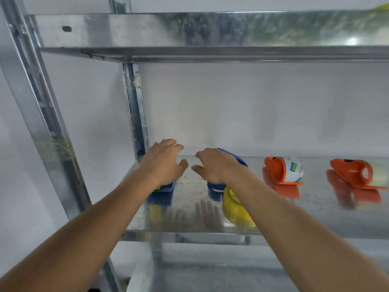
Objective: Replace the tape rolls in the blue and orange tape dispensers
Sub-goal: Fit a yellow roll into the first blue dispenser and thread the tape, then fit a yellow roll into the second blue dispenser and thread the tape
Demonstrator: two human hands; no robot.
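Metal shelf. Left hand released, fingers spread, over one blue dispenser at the shelf's left end. Right hand also released, above a second blue dispenser. Yellow tape roll near the front edge. Two orange dispensers stand further right.

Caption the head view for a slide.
Both open hands, left and right, hover over blue dispensers beside two orange ones.

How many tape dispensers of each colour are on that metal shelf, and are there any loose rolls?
Blue dispensers: 2, one under the left hand, one under the right hand.
Orange dispensers: 2.
Loose yellow tape roll: 1.
Total: 5.
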